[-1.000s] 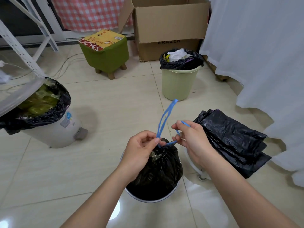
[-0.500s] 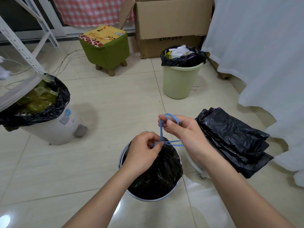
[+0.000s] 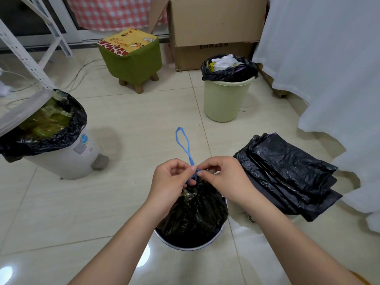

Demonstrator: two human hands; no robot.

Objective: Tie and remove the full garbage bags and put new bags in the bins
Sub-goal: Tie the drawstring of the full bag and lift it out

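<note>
Pinching a blue drawstring (image 3: 190, 161) at the gathered neck of a full black garbage bag (image 3: 193, 210), a person leans over a round white bin (image 3: 186, 244) on the near part of the tiled floor. The bag sits inside this bin, its mouth cinched shut. The left hand (image 3: 171, 179) grips the cord at the knot with curled fingers, and the right hand (image 3: 221, 177) pinches the same cord from the right side, thumb and forefinger closed on it. A thin blue loop stands up beyond the hands.

The knot looks unfinished. If either pinch slips before it is pulled snug, the neck could fall open again. The cord looks thin, so a hard tug might snap it or tear the plastic channel. Lifting the heavy bag by a loose knot could spill its contents.

Just to the right lies a folded stack of new black bags (image 3: 287, 173) on the floor, near enough to be dragged or kicked when the full bag comes out. Farther away stands a pale green bin (image 3: 225, 99) with an untied black liner full of rubbish. At the left, a grey pedal bin (image 3: 67, 155) holds another full, untied liner, its lid raised. Beyond them sit a green stool (image 3: 131, 58) and a cardboard box (image 3: 213, 23), with a white curtain (image 3: 329, 68) along the right.
</note>
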